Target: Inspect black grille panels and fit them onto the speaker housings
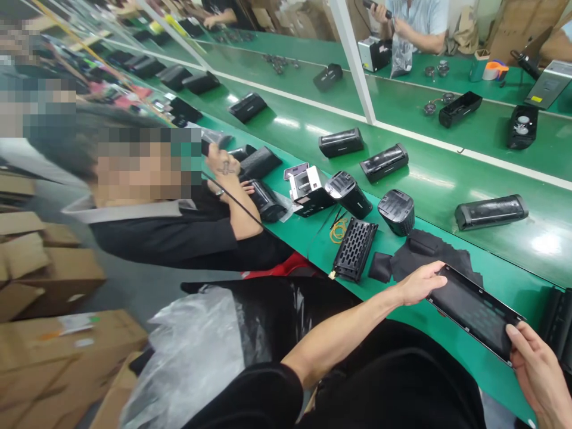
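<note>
Black panel (476, 311) is held flat over the green table (447, 179) edge, gripped at its ends by the left hand (417, 285) and right hand (538, 372). No writing can be read on it. A grille (354, 249) is lying nearby.

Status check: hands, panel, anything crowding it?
Left hand and right hand grip black panel by its ends. Black cloth beside it; perforated grille apart.

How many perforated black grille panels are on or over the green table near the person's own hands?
2. One grille panel is held at its ends by the left hand and right hand. Another, the ribbed grille, lies on the green table further left. Others may be hidden.
</note>
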The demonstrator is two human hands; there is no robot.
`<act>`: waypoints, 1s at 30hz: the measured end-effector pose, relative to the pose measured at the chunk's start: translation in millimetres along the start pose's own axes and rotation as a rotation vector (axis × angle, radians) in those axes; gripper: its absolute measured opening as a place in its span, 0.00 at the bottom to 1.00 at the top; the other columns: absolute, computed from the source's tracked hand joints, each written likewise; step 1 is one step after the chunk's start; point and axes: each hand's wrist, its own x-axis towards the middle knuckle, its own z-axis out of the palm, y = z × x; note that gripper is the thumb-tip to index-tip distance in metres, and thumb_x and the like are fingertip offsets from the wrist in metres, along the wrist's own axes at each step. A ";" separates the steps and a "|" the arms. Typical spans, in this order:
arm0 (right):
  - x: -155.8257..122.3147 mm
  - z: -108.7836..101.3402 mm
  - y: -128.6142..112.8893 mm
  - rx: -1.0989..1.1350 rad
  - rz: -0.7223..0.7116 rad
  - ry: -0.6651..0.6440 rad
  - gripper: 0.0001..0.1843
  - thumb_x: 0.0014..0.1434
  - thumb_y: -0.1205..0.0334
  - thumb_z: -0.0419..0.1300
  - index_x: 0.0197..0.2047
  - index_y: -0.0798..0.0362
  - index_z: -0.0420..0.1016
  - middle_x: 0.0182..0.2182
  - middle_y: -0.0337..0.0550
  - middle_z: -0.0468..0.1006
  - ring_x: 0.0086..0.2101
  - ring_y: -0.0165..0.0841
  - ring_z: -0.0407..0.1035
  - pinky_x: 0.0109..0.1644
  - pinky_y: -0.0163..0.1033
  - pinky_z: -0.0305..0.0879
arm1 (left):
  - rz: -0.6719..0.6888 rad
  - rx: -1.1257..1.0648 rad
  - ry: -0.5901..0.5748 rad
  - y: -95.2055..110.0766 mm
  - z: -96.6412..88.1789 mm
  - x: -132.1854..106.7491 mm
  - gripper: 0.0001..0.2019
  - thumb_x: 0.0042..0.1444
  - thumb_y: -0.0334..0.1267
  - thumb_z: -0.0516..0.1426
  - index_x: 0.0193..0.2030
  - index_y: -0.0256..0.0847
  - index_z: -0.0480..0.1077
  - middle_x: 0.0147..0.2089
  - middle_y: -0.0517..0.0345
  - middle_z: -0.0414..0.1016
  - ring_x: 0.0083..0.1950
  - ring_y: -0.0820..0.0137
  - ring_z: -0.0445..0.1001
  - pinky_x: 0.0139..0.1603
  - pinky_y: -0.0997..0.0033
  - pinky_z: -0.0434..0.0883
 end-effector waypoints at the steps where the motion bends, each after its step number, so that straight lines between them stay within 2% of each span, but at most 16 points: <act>1: 0.1 -0.2 0.2 0.009 0.004 -0.008 0.31 0.34 0.47 0.86 0.34 0.49 0.76 0.28 0.32 0.72 0.25 0.24 0.63 0.27 0.26 0.63 | 0.015 0.037 -0.001 0.0 -1.0 -0.9 0.24 0.59 0.46 0.66 0.60 0.38 0.77 0.39 0.57 0.78 0.38 0.71 0.71 0.49 0.68 0.69; 4: -0.5 -0.5 0.6 0.013 0.011 -0.013 0.31 0.35 0.48 0.86 0.37 0.49 0.77 0.31 0.35 0.77 0.29 0.28 0.70 0.31 0.28 0.67 | 0.057 0.085 -0.019 1.6 -2.4 -1.7 0.23 0.61 0.49 0.65 0.60 0.39 0.78 0.42 0.56 0.79 0.42 0.69 0.73 0.52 0.67 0.69; 8: -1.1 0.2 2.1 0.025 0.005 0.036 0.32 0.35 0.48 0.86 0.37 0.50 0.76 0.28 0.33 0.74 0.26 0.26 0.66 0.27 0.26 0.63 | 0.053 0.028 -0.030 4.3 -0.8 -1.0 0.25 0.60 0.51 0.66 0.59 0.39 0.78 0.46 0.53 0.82 0.49 0.65 0.76 0.56 0.66 0.69; 11: -1.3 1.3 3.9 0.037 -0.014 0.054 0.32 0.34 0.48 0.85 0.36 0.50 0.76 0.29 0.34 0.74 0.27 0.27 0.66 0.29 0.28 0.66 | 0.042 -0.031 -0.045 4.7 0.2 -1.8 0.25 0.59 0.50 0.67 0.60 0.39 0.78 0.48 0.52 0.82 0.48 0.65 0.77 0.55 0.67 0.70; 16: -3.0 3.5 3.5 0.089 0.010 0.038 0.32 0.32 0.47 0.85 0.36 0.50 0.77 0.32 0.37 0.75 0.29 0.30 0.67 0.27 0.31 0.67 | 0.034 0.014 -0.023 4.1 1.1 -4.3 0.22 0.60 0.48 0.66 0.58 0.39 0.79 0.44 0.54 0.81 0.44 0.68 0.75 0.50 0.69 0.69; 22: -6.3 7.7 1.5 0.109 0.036 0.106 0.34 0.27 0.46 0.87 0.33 0.50 0.77 0.28 0.33 0.69 0.26 0.25 0.59 0.26 0.27 0.64 | 0.036 -0.031 -0.020 4.1 4.9 -4.3 0.23 0.57 0.52 0.68 0.52 0.39 0.80 0.40 0.57 0.78 0.40 0.72 0.72 0.45 0.73 0.68; 25: -7.4 7.5 2.7 0.094 0.008 0.096 0.34 0.28 0.45 0.87 0.33 0.51 0.77 0.27 0.32 0.67 0.25 0.24 0.57 0.27 0.26 0.63 | 0.029 -0.056 -0.012 5.9 6.4 -5.0 0.23 0.55 0.53 0.70 0.49 0.38 0.80 0.40 0.57 0.78 0.39 0.72 0.72 0.45 0.73 0.68; 28: -9.3 6.4 2.9 0.062 -0.026 0.087 0.33 0.32 0.44 0.85 0.34 0.50 0.76 0.26 0.32 0.66 0.24 0.24 0.55 0.24 0.27 0.61 | 0.008 -0.114 -0.050 8.2 6.2 -6.0 0.24 0.52 0.50 0.71 0.51 0.37 0.79 0.40 0.56 0.78 0.39 0.71 0.73 0.45 0.72 0.69; 30: -10.9 6.1 1.9 0.045 -0.023 0.099 0.33 0.32 0.43 0.85 0.34 0.50 0.75 0.23 0.30 0.62 0.22 0.24 0.50 0.21 0.28 0.55 | -0.011 -0.141 -0.093 9.7 5.3 -6.6 0.26 0.49 0.47 0.72 0.54 0.38 0.79 0.41 0.56 0.78 0.39 0.71 0.74 0.45 0.72 0.69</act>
